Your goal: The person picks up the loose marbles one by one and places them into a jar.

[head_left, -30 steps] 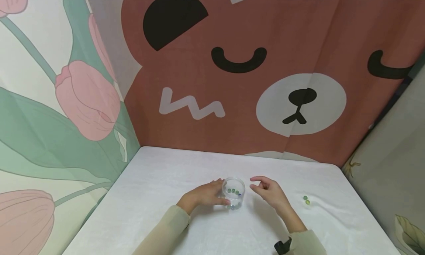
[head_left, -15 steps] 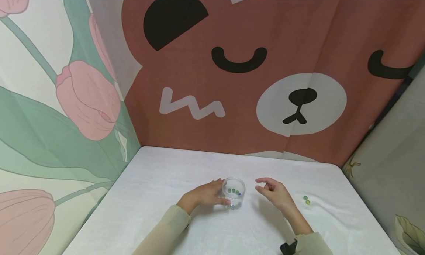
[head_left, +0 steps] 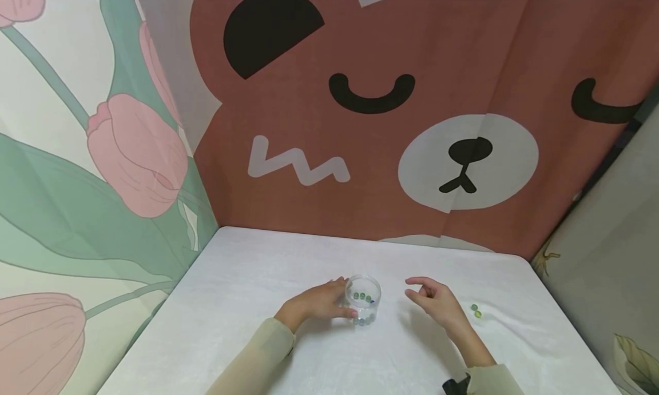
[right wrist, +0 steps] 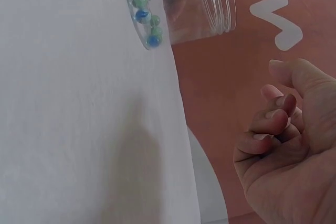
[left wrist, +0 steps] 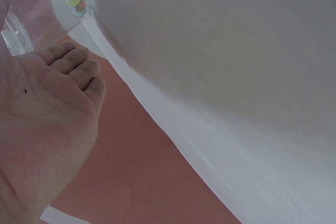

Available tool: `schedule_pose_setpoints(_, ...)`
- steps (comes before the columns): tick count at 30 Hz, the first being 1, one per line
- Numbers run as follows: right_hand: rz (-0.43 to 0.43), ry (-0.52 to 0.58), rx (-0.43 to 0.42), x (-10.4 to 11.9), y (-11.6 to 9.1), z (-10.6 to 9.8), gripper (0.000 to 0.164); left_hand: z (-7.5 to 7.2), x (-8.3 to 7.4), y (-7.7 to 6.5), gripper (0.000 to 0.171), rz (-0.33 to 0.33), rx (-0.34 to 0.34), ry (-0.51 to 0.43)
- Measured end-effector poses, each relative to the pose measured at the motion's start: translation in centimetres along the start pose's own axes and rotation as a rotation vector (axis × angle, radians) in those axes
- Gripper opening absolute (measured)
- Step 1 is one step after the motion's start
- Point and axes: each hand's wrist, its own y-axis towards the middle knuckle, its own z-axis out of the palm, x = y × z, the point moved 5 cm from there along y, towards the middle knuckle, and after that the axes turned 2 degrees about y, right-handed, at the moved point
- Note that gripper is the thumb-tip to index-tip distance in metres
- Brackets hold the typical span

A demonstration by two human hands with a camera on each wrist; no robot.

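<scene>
A clear round plastic jar (head_left: 368, 310) stands open-topped on the white table, with several glass marbles (head_left: 362, 296) at its bottom. My left hand (head_left: 320, 301) grips the jar from its left side, the thumb on the near wall and fingers behind it. Blue and green marbles (right wrist: 139, 1) show through the wall in the right wrist view. To the right of the jar, and apart from it, my right hand (head_left: 435, 304) hovers above the table, fingers loosely bent, with nothing seen between thumb and forefinger. Two loose marbles, one green (head_left: 474, 307) and one yellow-green (head_left: 478, 314), lie farther right.
A white cloth covers the table (head_left: 278, 252), with slight wrinkles on the right. Behind it hangs a brown bear-print curtain (head_left: 309, 212). A tulip-print curtain (head_left: 139, 155) borders the left side, and a pale curtain (head_left: 607, 223) the right.
My right hand has moved right, away from the jar and closer to the two loose marbles. The left hand and the jar have stayed in place.
</scene>
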Motion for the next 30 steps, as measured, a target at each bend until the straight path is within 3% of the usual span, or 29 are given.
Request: schedule_pose_setpoints(30, -0.002, -0.017, -0.059, -1.7, -1.0, -4.4, 0.045, 0.0, 0.0, 0.0, 0.095, 0.016, -0.003, -0.005)
